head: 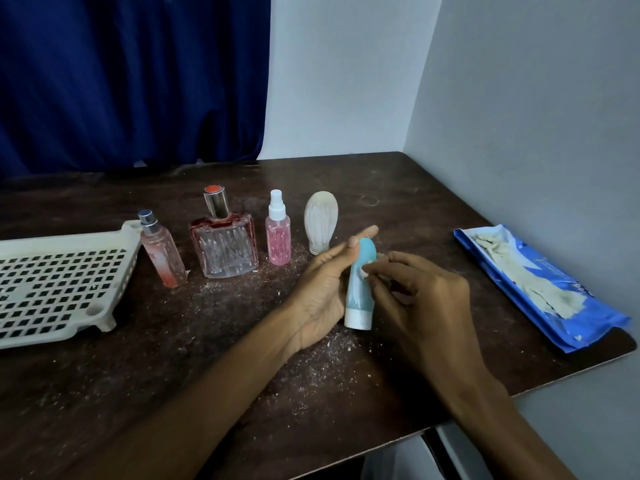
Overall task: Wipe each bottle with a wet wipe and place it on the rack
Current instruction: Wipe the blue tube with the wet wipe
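A light-blue tube bottle (358, 289) with a white cap lies against my left hand (323, 292), cap pointing toward me; the fingers are straight behind it and the thumb lies along it. My right hand (412, 292) pinches a small piece of white wipe (366, 270) against the tube's side. Farther back on the table stand a slim pink spray bottle (161, 252), a wide clear perfume bottle (223, 242) with a silver cap, a small pink spray bottle (278, 233) and a dusty white oval bottle (320, 221). The cream perforated rack (55, 282) sits at the left.
A blue wet-wipe pack (540, 289) lies open at the right, near the wall and the table's edge. White dust and crumbs are scattered over the dark wooden table (173, 358). A blue curtain hangs behind the table.
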